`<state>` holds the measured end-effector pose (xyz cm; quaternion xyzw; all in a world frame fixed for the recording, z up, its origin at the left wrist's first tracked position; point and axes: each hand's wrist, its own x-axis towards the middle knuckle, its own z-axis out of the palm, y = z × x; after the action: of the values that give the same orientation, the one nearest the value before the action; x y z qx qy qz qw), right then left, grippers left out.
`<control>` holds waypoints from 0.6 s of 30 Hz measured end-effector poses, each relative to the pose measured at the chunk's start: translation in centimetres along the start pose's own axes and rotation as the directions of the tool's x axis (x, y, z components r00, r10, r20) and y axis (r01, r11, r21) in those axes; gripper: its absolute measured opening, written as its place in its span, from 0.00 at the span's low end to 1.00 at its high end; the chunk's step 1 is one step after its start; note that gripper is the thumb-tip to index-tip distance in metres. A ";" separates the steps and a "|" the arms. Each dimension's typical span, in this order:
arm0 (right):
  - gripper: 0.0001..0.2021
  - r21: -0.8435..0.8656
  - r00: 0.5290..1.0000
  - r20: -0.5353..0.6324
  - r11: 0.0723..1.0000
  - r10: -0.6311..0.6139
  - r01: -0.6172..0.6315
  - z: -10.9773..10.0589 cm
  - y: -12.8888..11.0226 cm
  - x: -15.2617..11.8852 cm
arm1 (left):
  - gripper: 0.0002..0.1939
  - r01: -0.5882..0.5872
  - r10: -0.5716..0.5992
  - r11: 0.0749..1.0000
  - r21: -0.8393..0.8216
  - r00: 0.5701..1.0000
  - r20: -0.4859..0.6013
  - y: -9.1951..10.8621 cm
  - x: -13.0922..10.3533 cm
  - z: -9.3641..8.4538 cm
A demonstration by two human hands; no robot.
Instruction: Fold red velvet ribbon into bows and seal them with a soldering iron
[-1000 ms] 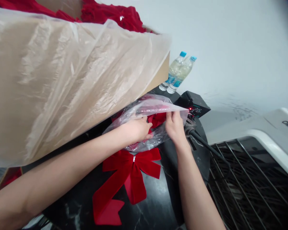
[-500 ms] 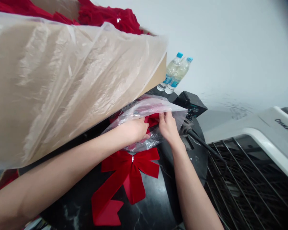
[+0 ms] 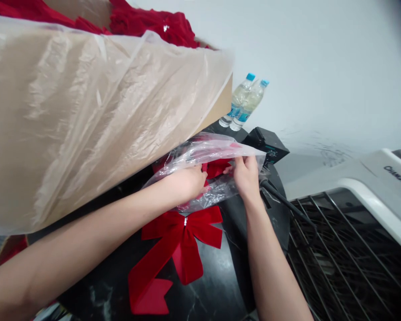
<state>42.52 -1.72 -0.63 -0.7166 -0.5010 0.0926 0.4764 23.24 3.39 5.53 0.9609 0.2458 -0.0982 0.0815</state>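
A clear plastic bag [image 3: 217, 196] lies on the black marbled table, its mouth facing me, with red velvet bows [image 3: 219, 168] inside. My left hand [image 3: 193, 182] reaches into the mouth, fingers curled around part of a red bow; the fingertips are partly hidden. At the right corner of the mouth, my right hand [image 3: 246, 176] pinches the bag's edge between thumb and fingers. Just in front of the bag, another red velvet bow [image 3: 182, 243] lies flat, tails toward me, with a silver tie at its centre.
A large plastic-lined cardboard box [image 3: 120, 125] holding red bows [image 3: 150, 22] fills the left. Behind stand two water bottles [image 3: 242, 104]. A black box with a dial [image 3: 265, 145] and a cable [image 3: 284, 203] sit right, beside a white heater with a wire grille [image 3: 341, 249].
My right hand has moved a little to the right, drawing the bag's mouth wider. My left hand has hardly moved, and the bow in front lies as before.
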 end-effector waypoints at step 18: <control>0.22 0.023 0.997 0.081 0.999 0.021 -0.023 0.7 0.3 -0.4 | 0.19 -0.021 0.023 0.999 0.037 0.998 -0.054 -0.1 -0.3 0.5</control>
<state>42.05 -1.64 -1.41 -0.7120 -0.5106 0.1327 0.4634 22.82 3.25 5.10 0.9671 0.2357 -0.0757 0.0584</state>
